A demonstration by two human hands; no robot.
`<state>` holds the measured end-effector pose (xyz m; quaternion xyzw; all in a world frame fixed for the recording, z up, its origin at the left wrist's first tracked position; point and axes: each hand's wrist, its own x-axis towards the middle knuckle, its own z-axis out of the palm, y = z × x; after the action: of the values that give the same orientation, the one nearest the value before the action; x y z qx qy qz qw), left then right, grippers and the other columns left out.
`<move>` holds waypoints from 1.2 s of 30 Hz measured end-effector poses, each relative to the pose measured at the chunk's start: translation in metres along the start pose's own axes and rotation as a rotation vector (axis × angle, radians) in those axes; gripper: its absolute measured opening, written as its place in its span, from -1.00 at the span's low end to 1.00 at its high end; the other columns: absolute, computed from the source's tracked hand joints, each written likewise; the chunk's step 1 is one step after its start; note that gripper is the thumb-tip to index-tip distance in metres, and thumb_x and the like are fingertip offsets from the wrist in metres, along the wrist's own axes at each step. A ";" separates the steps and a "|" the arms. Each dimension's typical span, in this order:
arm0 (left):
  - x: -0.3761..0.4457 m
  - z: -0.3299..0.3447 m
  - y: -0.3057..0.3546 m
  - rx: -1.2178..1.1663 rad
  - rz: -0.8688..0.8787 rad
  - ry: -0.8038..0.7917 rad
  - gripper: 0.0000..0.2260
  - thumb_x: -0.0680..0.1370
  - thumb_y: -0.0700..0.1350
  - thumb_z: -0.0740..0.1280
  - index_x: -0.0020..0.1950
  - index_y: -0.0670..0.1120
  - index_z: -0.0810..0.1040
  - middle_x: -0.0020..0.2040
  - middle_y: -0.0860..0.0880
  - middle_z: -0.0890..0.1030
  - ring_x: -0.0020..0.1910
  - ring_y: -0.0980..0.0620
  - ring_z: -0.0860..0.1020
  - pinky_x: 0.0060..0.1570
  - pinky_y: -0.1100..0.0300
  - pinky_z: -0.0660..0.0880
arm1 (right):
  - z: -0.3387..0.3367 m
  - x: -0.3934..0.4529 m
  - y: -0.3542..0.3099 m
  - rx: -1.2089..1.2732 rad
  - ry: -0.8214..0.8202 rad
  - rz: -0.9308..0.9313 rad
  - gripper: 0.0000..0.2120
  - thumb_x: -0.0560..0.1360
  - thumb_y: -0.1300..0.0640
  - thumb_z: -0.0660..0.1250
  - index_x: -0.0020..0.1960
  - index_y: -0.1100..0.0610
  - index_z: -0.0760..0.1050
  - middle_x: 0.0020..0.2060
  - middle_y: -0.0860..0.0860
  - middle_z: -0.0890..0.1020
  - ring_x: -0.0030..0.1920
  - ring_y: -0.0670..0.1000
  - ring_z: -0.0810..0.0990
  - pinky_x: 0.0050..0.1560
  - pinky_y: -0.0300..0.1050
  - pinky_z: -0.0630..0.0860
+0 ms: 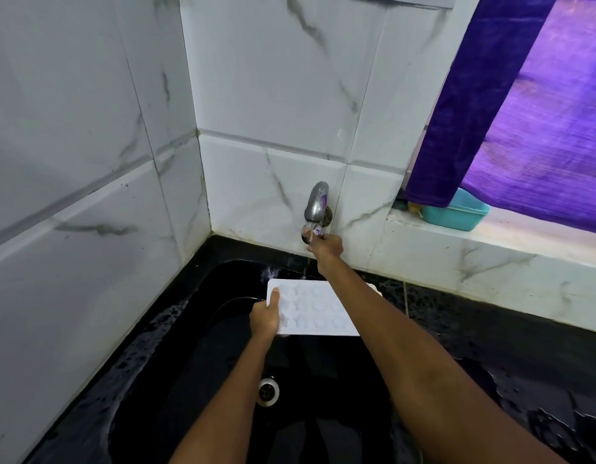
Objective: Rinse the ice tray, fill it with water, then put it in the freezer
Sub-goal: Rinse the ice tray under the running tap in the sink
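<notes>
Meanwhile the left hand [264, 318] grips the white ice tray [315, 309] by its left edge, thumb on top, holding it level above the black sink [176, 356]. Reaching across it, the right hand [327, 246] has its fingers pinched around the tap [317, 204] knob.

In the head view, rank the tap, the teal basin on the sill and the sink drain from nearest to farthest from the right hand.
From the right hand:
1. Tap: on the wall tile, its handle right at the fingers.
2. Teal basin: to the right on the sill, partly under the purple curtain.
3. Sink drain: low in the black sink, below the ice tray.
</notes>
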<state>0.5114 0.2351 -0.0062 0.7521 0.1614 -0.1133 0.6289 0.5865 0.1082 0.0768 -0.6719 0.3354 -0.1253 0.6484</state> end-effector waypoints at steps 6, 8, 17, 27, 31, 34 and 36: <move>-0.006 0.001 0.005 0.024 0.005 -0.002 -0.54 0.61 0.04 0.20 -0.45 -0.14 0.37 -0.41 -0.03 0.44 -0.25 -0.09 0.48 -0.21 0.17 0.35 | -0.014 -0.010 0.006 -0.058 -0.158 0.090 -0.84 0.50 0.20 0.33 0.02 0.29 0.51 -0.14 0.10 0.54 -0.24 0.04 0.57 -0.16 -0.17 0.56; -0.008 0.003 0.008 0.031 0.006 -0.003 -0.53 0.61 0.05 0.20 -0.45 -0.14 0.37 -0.37 -0.07 0.47 -0.18 -0.10 0.49 -0.14 0.16 0.36 | -0.023 -0.019 0.009 -0.003 -0.236 0.172 -0.94 0.51 0.30 0.30 -0.11 0.31 0.49 -0.24 0.10 0.53 -0.31 0.01 0.54 -0.22 -0.24 0.59; -0.021 0.005 0.031 0.074 -0.012 -0.006 -0.45 0.64 0.10 0.08 0.07 -0.38 0.57 0.12 -0.33 0.57 0.16 -0.27 0.53 0.19 0.04 0.43 | -0.037 -0.051 -0.010 0.005 -0.468 0.221 -0.76 0.55 0.47 0.08 0.15 0.48 0.43 0.03 0.30 0.55 -0.09 0.15 0.58 0.02 -0.09 0.56; -0.029 0.012 0.059 0.070 0.029 0.017 -0.48 0.67 0.02 0.00 0.27 -0.40 0.47 0.26 -0.37 0.51 0.28 -0.30 0.46 0.29 0.00 0.38 | -0.037 -0.067 -0.009 -0.526 -0.406 -0.291 -0.77 0.51 0.40 0.12 -0.14 0.32 0.56 -0.21 0.17 0.59 -0.22 0.08 0.56 -0.17 -0.11 0.55; -0.031 0.020 0.067 0.025 0.046 0.004 -0.49 0.67 -0.01 -0.01 0.24 -0.40 0.50 0.23 -0.37 0.53 0.24 -0.29 0.49 0.26 -0.01 0.42 | -0.041 -0.078 0.011 -1.338 -0.319 -0.771 -0.68 0.55 0.23 0.14 0.27 0.23 0.45 0.23 0.24 0.37 0.26 0.22 0.34 0.16 0.05 0.34; -0.032 0.021 0.066 0.063 0.088 0.027 -0.48 0.68 -0.01 -0.03 0.20 -0.40 0.52 0.20 -0.37 0.55 0.22 -0.29 0.51 0.21 0.01 0.42 | -0.050 -0.080 0.008 -1.415 -0.290 -0.815 -0.62 0.55 0.09 0.14 0.35 0.11 0.40 0.34 0.21 0.25 0.36 0.21 0.21 0.25 0.07 0.23; -0.033 0.021 0.063 0.104 0.100 0.039 -0.47 0.68 -0.02 -0.05 0.20 -0.42 0.52 0.21 -0.38 0.54 0.24 -0.29 0.50 0.23 0.02 0.40 | -0.056 -0.076 0.005 -1.453 -0.315 -0.845 -0.63 0.56 0.03 0.14 0.35 0.02 0.41 0.36 0.20 0.25 0.39 0.19 0.18 0.27 0.07 0.20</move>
<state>0.5059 0.2015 0.0600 0.7928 0.1297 -0.0750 0.5907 0.4944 0.1110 0.0998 -0.9991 -0.0401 -0.0154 -0.0055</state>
